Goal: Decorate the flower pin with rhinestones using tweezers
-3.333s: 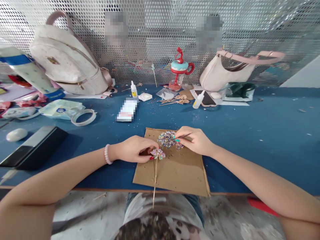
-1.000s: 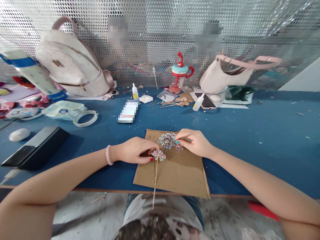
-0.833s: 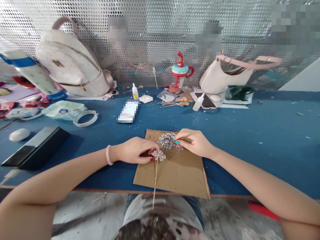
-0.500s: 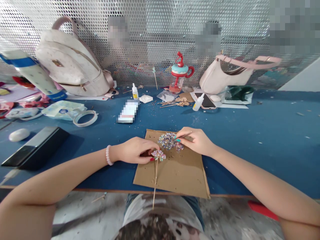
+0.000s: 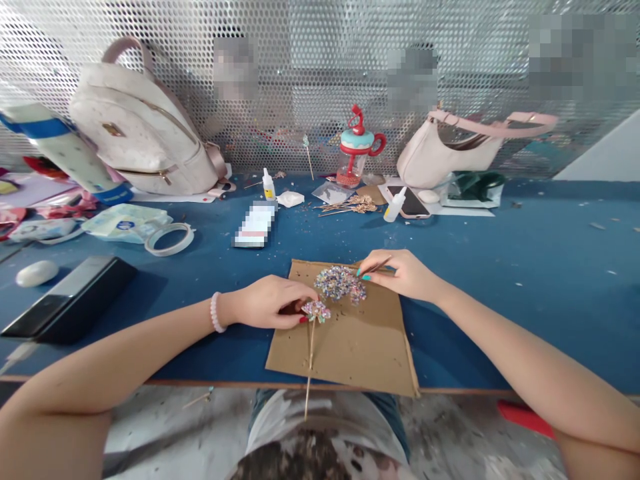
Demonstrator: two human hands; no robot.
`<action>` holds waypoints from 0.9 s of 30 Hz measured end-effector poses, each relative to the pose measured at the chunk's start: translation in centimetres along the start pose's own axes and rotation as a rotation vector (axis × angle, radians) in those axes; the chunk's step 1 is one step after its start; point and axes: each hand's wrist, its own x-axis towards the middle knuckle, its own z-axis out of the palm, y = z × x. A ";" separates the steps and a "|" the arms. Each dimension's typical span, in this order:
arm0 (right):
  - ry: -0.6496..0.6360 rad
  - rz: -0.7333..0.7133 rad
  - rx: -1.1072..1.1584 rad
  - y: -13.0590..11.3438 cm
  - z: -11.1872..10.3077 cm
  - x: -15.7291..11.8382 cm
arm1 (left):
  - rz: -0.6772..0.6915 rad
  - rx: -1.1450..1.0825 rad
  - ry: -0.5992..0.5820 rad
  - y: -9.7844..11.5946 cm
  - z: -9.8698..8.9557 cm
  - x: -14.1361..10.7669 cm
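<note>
My left hand (image 5: pixel 270 301) reaches in from the left and pinches a hairpin (image 5: pixel 316 311) by its gem-studded, flower-like head. The pin's long thin gold stick points down toward me, past the table edge. In my right hand (image 5: pixel 406 275) is a slim pair of tweezers (image 5: pixel 382 263), gripped between thumb and fingers. Its tips are hidden by the fingertips, just right of a heap of small multicoloured rhinestones (image 5: pixel 338 283). The heap lies on a piece of brown cardboard (image 5: pixel 350 357) under both hands. Whether the tweezers hold a stone is too small to tell.
Behind the cardboard are a phone (image 5: pixel 255 224), two glue bottles (image 5: pixel 269 185), several gold hairpins (image 5: pixel 363 203) and a red-lidded cup (image 5: pixel 349 163). A tape roll (image 5: pixel 170 239) and a black box-shaped device (image 5: pixel 75 297) lie left. A backpack (image 5: pixel 145 127) and handbag (image 5: pixel 445 157) stand by the perforated panel.
My right hand with the tweezers has moved a little right and up, off the edge of the rhinestone heap. My left hand and the hairpin stay nearly still.
</note>
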 end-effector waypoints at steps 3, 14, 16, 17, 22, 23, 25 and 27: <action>-0.007 0.002 -0.010 0.1 -0.1 0.0 | 0.007 0.009 0.004 -0.1 0.1 -0.1; -0.031 0.005 -0.047 0.4 0.5 0.2 | 0.006 0.014 0.010 -0.1 0.1 -0.1; -0.034 0.006 -0.051 0.3 0.6 0.2 | 0.006 0.014 0.007 -0.1 0.1 0.0; -0.034 0.007 -0.052 0.3 0.6 0.2 | 0.005 0.014 0.007 -0.1 0.1 0.0; -0.029 0.004 -0.064 0.3 0.7 0.2 | 0.006 0.025 0.009 -0.1 0.1 0.0; -0.027 0.003 -0.066 0.3 0.7 0.2 | 0.008 0.026 0.009 -0.1 0.1 0.0; -0.023 -0.001 -0.069 0.3 0.7 0.2 | 0.008 0.024 0.007 -0.1 0.1 0.0; -0.018 -0.004 -0.070 0.2 0.7 0.2 | 0.007 0.020 0.005 -0.1 0.1 0.0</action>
